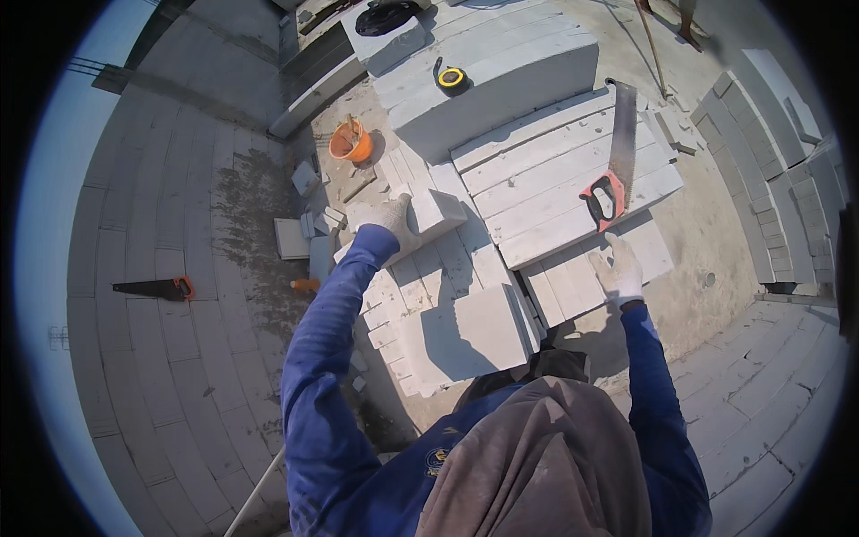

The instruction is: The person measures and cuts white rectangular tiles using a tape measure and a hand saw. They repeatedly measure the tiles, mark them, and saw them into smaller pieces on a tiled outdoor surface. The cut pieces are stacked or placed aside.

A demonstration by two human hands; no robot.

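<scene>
My left hand [385, 224], in a pale glove, grips a white block [434, 217] at its left part, over stacked white blocks. A loose square block [483, 322] lies closer to me on that stack. My right hand [616, 268], also gloved, has its fingers apart and holds nothing; it is just below the red handle of a hand saw [626, 125], beside the lower blocks. The saw lies across the right-hand stack [546, 170], blade pointing away from me.
A yellow tape measure [453, 80] lies on a large block [492, 107]. An orange bucket [349, 141] stands left of the stacks among offcuts. Another saw [152, 288] is on the left block wall [143, 376]. A person's legs [689, 31] show at top right, near more blocks [761, 161].
</scene>
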